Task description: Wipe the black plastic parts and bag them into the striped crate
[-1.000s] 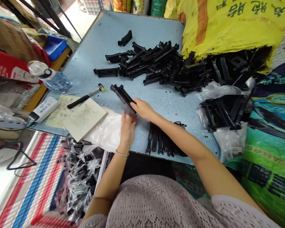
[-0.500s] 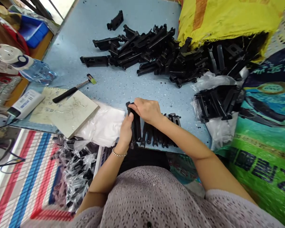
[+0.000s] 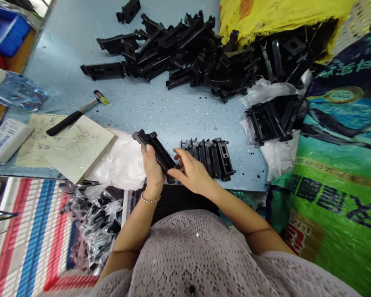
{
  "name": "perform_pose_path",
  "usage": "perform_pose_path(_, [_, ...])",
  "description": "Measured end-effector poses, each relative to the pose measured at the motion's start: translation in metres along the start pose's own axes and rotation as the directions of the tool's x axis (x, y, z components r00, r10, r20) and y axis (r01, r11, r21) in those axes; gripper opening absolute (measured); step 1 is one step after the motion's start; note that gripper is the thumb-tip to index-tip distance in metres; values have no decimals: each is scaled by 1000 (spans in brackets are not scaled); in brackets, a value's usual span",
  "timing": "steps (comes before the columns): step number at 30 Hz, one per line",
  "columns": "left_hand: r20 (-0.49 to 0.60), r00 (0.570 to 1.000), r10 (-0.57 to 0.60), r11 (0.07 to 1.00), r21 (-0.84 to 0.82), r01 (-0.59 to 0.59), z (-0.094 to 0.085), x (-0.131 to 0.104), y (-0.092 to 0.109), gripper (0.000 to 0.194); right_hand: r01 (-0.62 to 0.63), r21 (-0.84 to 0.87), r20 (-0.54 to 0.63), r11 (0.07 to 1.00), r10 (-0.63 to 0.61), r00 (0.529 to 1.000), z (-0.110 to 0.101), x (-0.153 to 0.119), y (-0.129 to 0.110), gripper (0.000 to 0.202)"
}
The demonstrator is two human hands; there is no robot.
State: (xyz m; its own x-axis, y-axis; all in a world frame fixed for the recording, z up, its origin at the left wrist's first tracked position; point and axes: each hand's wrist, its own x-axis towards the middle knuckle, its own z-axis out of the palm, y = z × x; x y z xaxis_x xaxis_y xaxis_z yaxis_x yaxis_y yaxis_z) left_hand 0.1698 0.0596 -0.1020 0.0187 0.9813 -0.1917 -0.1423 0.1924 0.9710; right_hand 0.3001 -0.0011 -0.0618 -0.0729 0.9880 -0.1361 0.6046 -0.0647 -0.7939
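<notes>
My left hand (image 3: 153,171) is closed around a pair of long black plastic parts (image 3: 160,153), held tilted above the table's front edge. The fingers of my right hand (image 3: 196,172) are at the lower right end of these parts, thumb and fingers on either side of it. Part of that end is hidden by the thumb. Close to the right hand, a row of similar black parts (image 3: 214,159) lies side by side on the blue speckled table (image 3: 136,109). A stack of white plastic bags (image 3: 123,163) is just left of the left hand.
Loose black parts (image 3: 179,53) are piled at the back, beside a yellow woven sack (image 3: 284,18). Bagged parts (image 3: 273,119) lie at the right. A small hammer (image 3: 72,119), a pale board (image 3: 80,148) and a bottle (image 3: 17,88) are at left. Below stands a striped crate (image 3: 38,235).
Both hands have lowered and tilted the black parts, lifting them away from the row. My right hand has moved from their top end to their lower end. The view has shifted right.
</notes>
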Motion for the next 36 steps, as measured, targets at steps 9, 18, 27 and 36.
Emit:
perform_pose_path(9, [180, 934, 309, 598, 727, -338, -86, -2, 27, 41, -177, 784, 98, 595, 163, 982, -12, 6, 21, 38])
perform_pose_path(18, [234, 905, 356, 306, 886, -350, -95, 4, 4, 29, -245, 861, 195, 446, 154, 969, 10, 27, 1, 39])
perform_pose_path(27, [66, 998, 5, 854, 519, -38, -121, 34, 16, 19, -310, 900, 307, 307, 58, 950, 16, 31, -4, 38])
perform_pose_path(36, [151, 950, 274, 631, 718, -296, -137, 18, 34, 15, -417, 905, 395, 86, 196, 898, 72, 63, -21, 37])
